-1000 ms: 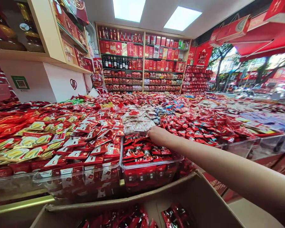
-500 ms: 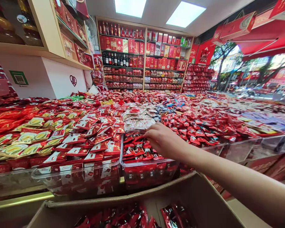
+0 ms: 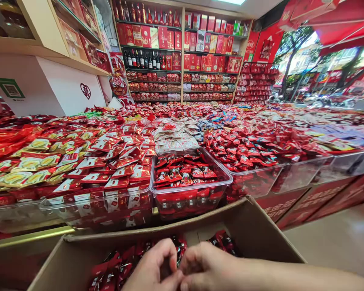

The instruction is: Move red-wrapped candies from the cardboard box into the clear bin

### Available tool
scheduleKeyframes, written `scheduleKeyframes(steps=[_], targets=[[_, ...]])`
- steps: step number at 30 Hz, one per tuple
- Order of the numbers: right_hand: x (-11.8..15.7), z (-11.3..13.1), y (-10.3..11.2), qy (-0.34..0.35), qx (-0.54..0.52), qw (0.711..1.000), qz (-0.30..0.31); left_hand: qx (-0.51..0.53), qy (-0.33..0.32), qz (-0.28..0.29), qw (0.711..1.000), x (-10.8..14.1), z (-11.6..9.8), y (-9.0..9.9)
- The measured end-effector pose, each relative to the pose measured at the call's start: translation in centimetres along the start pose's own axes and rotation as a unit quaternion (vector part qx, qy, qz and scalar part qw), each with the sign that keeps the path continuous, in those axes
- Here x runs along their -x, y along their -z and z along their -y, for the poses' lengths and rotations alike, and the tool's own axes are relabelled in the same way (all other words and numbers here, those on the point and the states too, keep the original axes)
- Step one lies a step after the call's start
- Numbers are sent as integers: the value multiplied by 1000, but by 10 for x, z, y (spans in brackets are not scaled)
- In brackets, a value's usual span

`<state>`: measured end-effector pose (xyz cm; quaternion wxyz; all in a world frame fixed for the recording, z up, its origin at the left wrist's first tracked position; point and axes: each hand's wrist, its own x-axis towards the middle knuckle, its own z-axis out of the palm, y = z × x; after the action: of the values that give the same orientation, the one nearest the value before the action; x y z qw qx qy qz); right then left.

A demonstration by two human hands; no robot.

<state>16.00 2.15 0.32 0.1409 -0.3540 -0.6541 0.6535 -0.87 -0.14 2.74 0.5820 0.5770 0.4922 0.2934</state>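
Observation:
Over an open cardboard box (image 3: 115, 234), my left hand (image 3: 156, 264) has its fingers curled, with the thumb bent toward the index finger. My right hand (image 3: 209, 266) is beside it, also with curled fingers, and the fingertips of both hands meet. What they pinch, if anything, is hidden. Just behind them shows a red and black wrapped snack packet (image 3: 180, 247). More red packets (image 3: 109, 273) lie in the box on the left, and a few (image 3: 223, 241) on the right. Beyond the box stands a clear plastic bin (image 3: 191, 186) partly filled with similar red packets (image 3: 185, 171).
Neighbouring bins hold red-and-white packets (image 3: 109, 161), gold-green packets (image 3: 33, 161) and red packets (image 3: 245, 149). White packets (image 3: 177, 137) lie behind the middle bin. Shelves with bottles (image 3: 144, 60) and red boxes stand at the back. A street is at right.
My right hand has left the clear bin and come down to the box. My left hand has come into view there. The view has tilted downward.

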Motion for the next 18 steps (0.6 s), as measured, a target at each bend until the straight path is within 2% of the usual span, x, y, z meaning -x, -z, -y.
scheduleKeyframes(steps=[3, 8, 10, 14, 18], targets=[[6, 24, 5, -1, -88, 994, -57, 46, -23, -34, 998, -2, -10, 3], [4, 27, 15, 52, -70, 989, -119, 93, 38, 26, 995, 2, -12, 0], [5, 25, 16, 76, -56, 986, -141, 86, 42, 27, 995, 2, -15, -3], [7, 30, 15, 71, -123, 979, -145, 118, 24, 13, 993, 1, -22, -6], [11, 33, 15, 79, -110, 982, -130, 152, 43, -35, 987, 2, -21, -7]])
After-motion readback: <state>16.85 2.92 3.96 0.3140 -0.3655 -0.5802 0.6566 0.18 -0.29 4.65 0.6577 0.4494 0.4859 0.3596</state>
